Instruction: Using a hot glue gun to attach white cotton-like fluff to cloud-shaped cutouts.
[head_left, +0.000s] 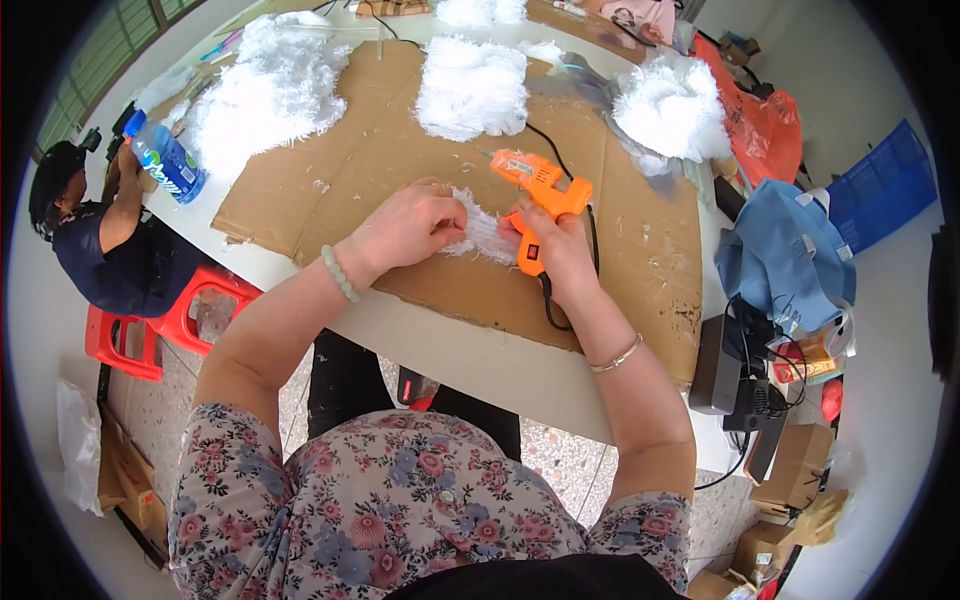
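Note:
An orange hot glue gun (540,185) is gripped in my right hand (560,240), its nozzle pointing up and left and its black cord trailing down beside the wrist. Between my hands lies a small white fluffy piece (482,232) on a brown cardboard sheet (400,165). My left hand (418,225) pinches the left edge of that piece with curled fingers. Right-hand fingertips seem to touch its other edge. Farther back sit a square white fluffy bundle (472,90), a large white heap (270,90) and another white tuft (672,105).
A blue-labelled bottle (165,160) stands at the left table edge. Beyond it, another person (100,220) sits by red stools (205,300). At right are a blue cloth bag (785,255), tangled black cables (765,350), a dark box (715,365) and cardboard boxes (795,465).

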